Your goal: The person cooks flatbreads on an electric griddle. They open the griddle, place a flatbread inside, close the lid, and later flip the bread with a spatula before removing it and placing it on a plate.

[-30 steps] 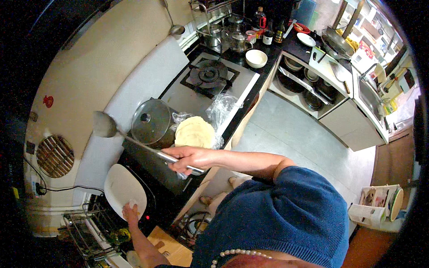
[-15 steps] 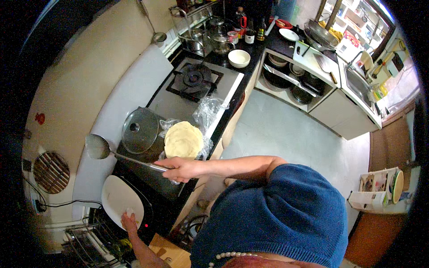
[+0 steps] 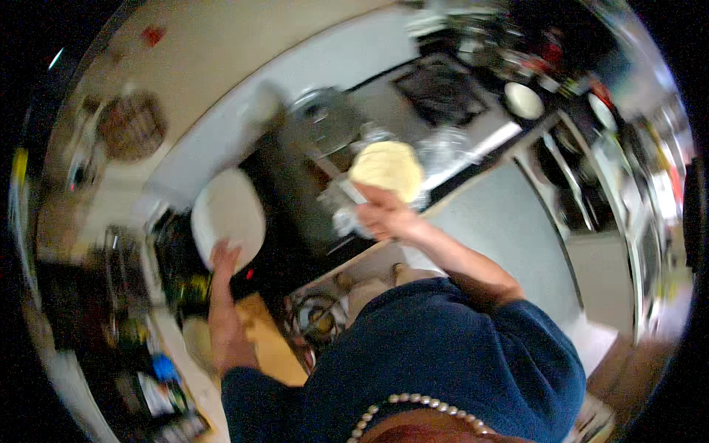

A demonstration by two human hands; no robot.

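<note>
In my right hand (image 3: 384, 213) I grip the metal handle of a long ladle (image 3: 262, 107); its round bowl is blurred, out toward the wall. Right beside that hand, a round of pale yellow dough (image 3: 388, 168) lies with crinkled clear plastic wrap (image 3: 445, 151) around it. My left hand (image 3: 225, 255) is over the near edge of a white oval plate (image 3: 230, 203) on a black cooktop. Its fingers are drawn together, with something small and whitish at the tips, too smeared to name.
A glass lid (image 3: 325, 118) rests behind the dough. Farther right are a gas burner (image 3: 441, 88) and a white bowl (image 3: 523, 100) beside several pots and bottles. A wooden board (image 3: 269, 340) is by my left forearm. A red light (image 3: 249, 274) glows on the cooktop.
The view has swung, shifting the counter rightward and up, and is now blurred. My right hand still holds the ladle over the counter; my left hand stays at the plate.
</note>
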